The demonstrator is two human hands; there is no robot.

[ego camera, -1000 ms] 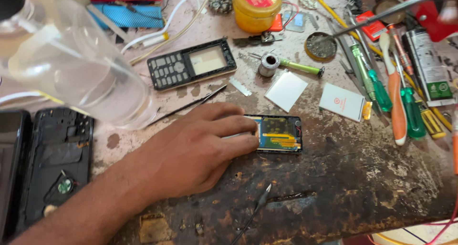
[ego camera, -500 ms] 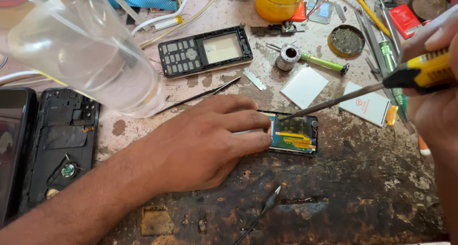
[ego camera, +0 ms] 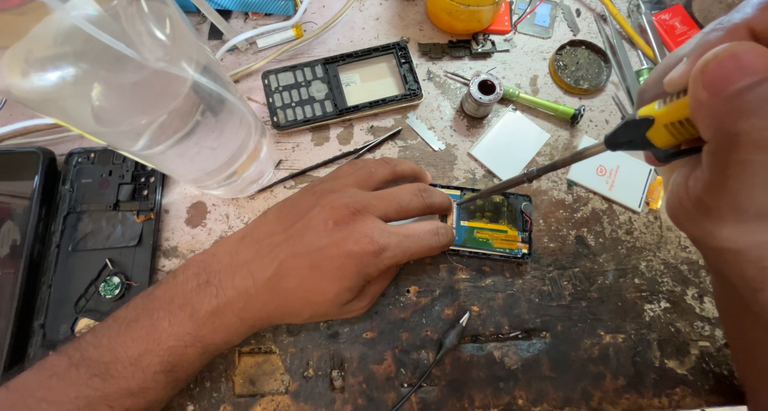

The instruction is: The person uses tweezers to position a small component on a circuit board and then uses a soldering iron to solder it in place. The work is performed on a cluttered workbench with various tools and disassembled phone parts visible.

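Near the middle of the scarred workbench (ego camera: pixel 608 315), the left hand (ego camera: pixel 336 243) lies flat with its fingers pressing a small opened phone board (ego camera: pixel 492 225) down, while the right hand (ego camera: pixel 720 139) grips a yellow-handled soldering iron (ego camera: pixel 560 165) whose tip touches the board's top edge. If the tip slides, it could burn the fingertips just beside it or scorch the yellow flex; the pinning fingers easing off would let the board skid.

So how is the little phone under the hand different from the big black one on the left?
The small circuit board shows yellow and blue parts, and the left hand pins it; the big phone shell is black and untouched. The screwdriver tip in the right hand touches only the board. Both lie opened up.
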